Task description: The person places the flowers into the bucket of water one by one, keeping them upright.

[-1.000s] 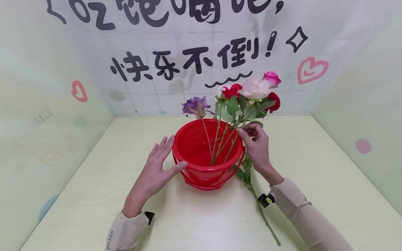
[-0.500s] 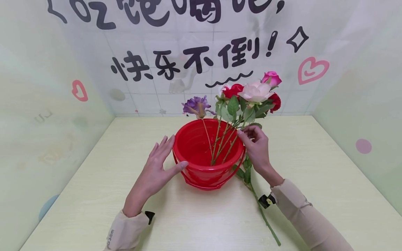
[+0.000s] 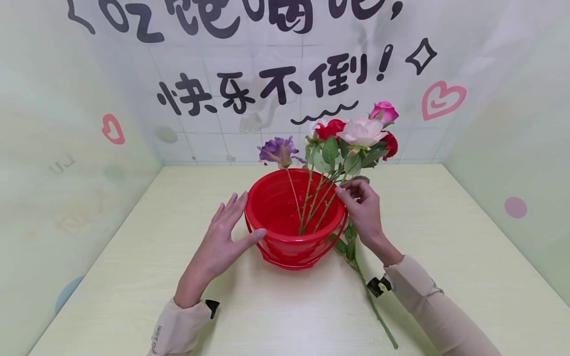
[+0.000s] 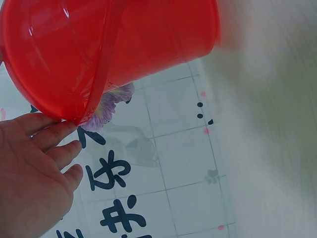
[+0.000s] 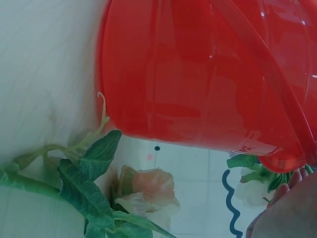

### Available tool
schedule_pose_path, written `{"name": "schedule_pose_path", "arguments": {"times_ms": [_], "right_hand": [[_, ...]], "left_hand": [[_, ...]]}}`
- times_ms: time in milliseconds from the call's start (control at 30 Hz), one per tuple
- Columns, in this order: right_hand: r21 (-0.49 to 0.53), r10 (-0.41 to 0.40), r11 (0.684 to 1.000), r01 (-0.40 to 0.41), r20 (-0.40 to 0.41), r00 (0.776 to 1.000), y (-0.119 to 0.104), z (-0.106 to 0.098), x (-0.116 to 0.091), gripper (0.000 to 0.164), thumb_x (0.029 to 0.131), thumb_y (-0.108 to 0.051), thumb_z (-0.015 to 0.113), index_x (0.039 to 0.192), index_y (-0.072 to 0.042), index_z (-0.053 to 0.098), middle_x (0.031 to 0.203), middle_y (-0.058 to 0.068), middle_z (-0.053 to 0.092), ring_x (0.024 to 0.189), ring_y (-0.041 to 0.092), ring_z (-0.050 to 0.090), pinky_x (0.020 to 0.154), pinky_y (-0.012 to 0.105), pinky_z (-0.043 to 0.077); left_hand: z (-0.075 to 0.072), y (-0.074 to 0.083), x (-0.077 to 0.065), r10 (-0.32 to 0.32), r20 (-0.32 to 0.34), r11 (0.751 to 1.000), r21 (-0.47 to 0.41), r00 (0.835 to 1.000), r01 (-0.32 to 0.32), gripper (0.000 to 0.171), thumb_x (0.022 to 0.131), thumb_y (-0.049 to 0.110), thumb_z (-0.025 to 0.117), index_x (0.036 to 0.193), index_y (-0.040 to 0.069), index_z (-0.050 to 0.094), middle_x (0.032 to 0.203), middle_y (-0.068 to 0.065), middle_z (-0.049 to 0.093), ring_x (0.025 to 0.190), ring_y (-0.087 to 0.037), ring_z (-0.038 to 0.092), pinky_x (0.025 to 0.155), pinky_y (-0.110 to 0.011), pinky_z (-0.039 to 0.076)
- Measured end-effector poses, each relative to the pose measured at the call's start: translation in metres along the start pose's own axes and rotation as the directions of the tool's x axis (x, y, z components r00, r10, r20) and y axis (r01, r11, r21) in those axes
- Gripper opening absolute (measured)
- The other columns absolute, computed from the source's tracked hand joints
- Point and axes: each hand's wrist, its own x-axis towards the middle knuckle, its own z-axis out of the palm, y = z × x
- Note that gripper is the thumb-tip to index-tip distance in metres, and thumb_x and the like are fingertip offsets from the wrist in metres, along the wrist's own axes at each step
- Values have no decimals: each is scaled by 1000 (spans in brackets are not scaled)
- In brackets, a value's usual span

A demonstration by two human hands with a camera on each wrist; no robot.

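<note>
A red bucket (image 3: 289, 254) stands upright on the table, holding several artificial flowers that lean right. My left hand (image 3: 218, 244) has its fingers spread and rests on the bucket's left rim; its fingertips touch the rim in the left wrist view. At the right rim, my right hand (image 3: 365, 210) pinches a flower stem between thumb and curled fingers, seemingly that of the pale pink rose (image 3: 362, 131). A purple flower (image 3: 279, 151) stands apart at the left, with a red flower (image 3: 329, 129) and a magenta rose (image 3: 385, 112) among the others.
One more flower lies on the table right of the bucket, its green stem (image 3: 376, 314) pointing toward the front; the right wrist view shows its peach bloom (image 5: 148, 186). The bucket's handle (image 3: 262, 249) hangs down at the front. Printed walls enclose the table (image 3: 147, 277).
My right hand has shifted very slightly left and down, and the stem's lower end inside the bucket has moved a little left with it. The left hand stays in place.
</note>
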Motion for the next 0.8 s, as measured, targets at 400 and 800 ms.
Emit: {"name": "schedule_pose_path", "arguments": {"times_ms": [400, 800], "right_hand": [[-12, 1, 1000, -1, 7, 1000, 0, -7, -2, 17, 99, -4, 67, 107, 11, 63, 92, 3, 60, 82, 17, 53, 67, 22, 44], [-27, 10, 1000, -10, 4, 1000, 4, -20, -11, 20, 102, -6, 64, 110, 12, 64, 93, -1, 62, 83, 16, 53, 69, 23, 45]], "left_hand": [[0, 0, 0, -1, 2, 1000, 7, 1000, 1, 89, 94, 52, 71, 164, 15, 30, 168, -4, 30, 158, -26, 13, 126, -55, 8], [0, 0, 0, 9, 3, 1000, 1, 1000, -9, 89, 94, 51, 71, 164, 15, 31, 168, -4, 30, 158, -24, 12, 126, -54, 7]]}}
